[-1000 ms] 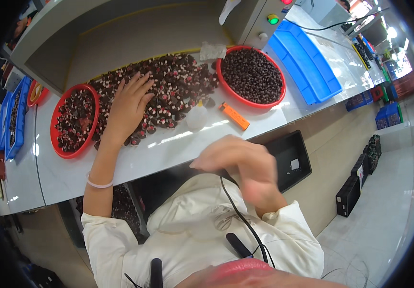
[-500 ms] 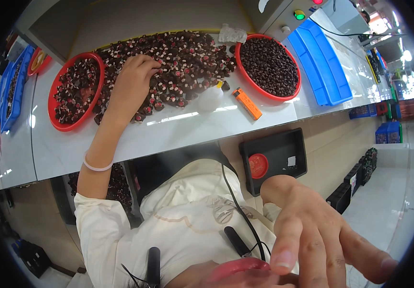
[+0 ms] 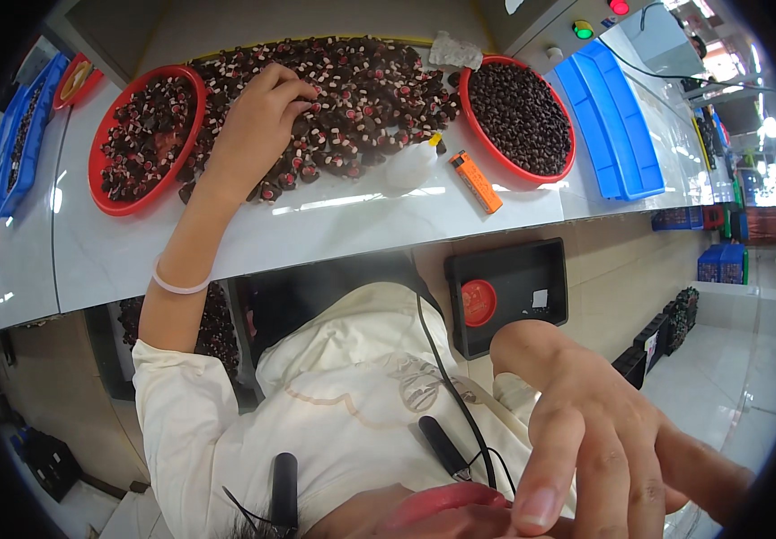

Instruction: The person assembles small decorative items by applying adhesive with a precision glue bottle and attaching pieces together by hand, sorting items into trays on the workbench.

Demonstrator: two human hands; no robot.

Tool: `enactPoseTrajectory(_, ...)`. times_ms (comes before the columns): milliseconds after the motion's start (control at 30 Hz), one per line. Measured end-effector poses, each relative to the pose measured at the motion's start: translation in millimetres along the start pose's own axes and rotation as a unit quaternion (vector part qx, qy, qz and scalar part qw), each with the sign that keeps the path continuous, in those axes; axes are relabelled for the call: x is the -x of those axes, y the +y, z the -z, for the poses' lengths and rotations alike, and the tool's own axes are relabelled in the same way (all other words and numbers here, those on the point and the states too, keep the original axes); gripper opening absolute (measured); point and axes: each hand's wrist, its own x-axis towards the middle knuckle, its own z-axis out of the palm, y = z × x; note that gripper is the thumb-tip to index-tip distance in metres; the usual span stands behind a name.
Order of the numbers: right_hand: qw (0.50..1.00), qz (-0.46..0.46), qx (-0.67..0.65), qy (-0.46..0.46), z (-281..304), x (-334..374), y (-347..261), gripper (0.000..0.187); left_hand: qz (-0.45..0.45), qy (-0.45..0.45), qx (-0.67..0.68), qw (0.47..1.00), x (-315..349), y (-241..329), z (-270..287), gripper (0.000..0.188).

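My left hand (image 3: 257,130) reaches over a wide heap of small dark parts (image 3: 361,94) with white and red bits, spread on the white table. Its fingers are bent together at the tips; anything between them is too small to make out. Left of that wrist stands a red round basket (image 3: 100,175) partly filled with the same kind of parts. My right hand (image 3: 599,431) is raised close in front of me, away from the table, fingers spread and holding nothing. A translucent bottle with a yellow tip (image 3: 412,168) and an orange box cutter-like tool (image 3: 476,182) lie nearer the table edge.
At right, another red basket (image 3: 518,119) holds dark, bean-like pieces, beside blue trays (image 3: 620,135). A crumpled clear plastic bag (image 3: 455,51) lies behind the heap. A grey machine frame with lit buttons (image 3: 583,30) rises beyond. Below the table sits a black bin (image 3: 532,269).
My view has shifted slightly. My left hand has moved a little farther over the heap, its fingertips more drawn together. My right hand stays raised with its fingers spread.
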Motion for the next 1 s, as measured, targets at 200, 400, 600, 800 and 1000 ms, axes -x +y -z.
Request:
enactPoseTrajectory(200,0.999,-0.012,-0.036,-0.014,-5,-3,0,0.032,-0.021,0.003,-0.015,1.000,4,0,1,0.013)
enactPoseTrajectory(400,0.992,-0.075,-0.096,0.031,8,9,10,0.029,-0.048,0.033,-0.011,0.998,2,-4,-4,0.012)
enactPoseTrajectory(600,0.898,-0.141,0.153,0.389,63,71,40,0.033,-0.078,0.085,0.006,0.993,-4,3,12,0.015)
enactPoseTrajectory(800,0.782,-0.289,0.407,0.374,78,99,72,0.036,0.080,-0.027,0.377,0.922,20,43,29,0.020)
enactPoseTrajectory(1000,0.717,-0.383,0.538,0.224,76,109,106,0.037,0.167,-0.039,0.550,0.818,66,59,3,0.029)
